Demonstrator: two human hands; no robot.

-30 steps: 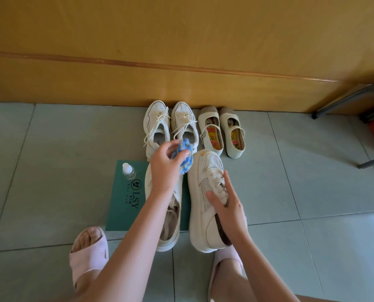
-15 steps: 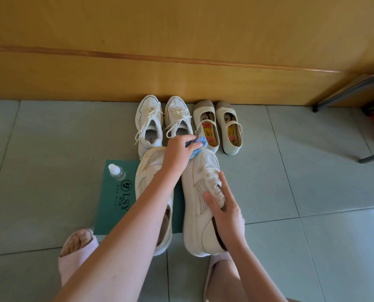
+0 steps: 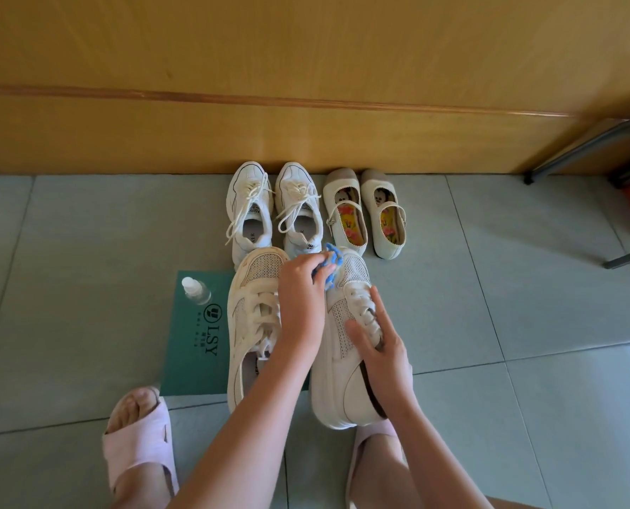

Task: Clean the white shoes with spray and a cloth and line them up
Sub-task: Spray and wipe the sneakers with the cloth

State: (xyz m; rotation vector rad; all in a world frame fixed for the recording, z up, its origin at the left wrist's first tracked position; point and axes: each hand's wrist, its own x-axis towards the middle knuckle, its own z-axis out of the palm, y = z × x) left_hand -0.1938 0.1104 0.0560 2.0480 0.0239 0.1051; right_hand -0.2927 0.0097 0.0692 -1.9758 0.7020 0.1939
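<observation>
Currently | sneaker (image 3: 337, 380) toe toward wall (image 3: 306, 134) | left hand (image 3: 300, 292) grips cloth (image 3: 330, 262)

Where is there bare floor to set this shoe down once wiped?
Bare tiles right of the strap shoes, out to the metal legs, and left of the sneakers and mat, along the wood panel. Crowded in the middle: bottle, second shoe, the left hand with the cloth, the right hand on the held shoe.
</observation>
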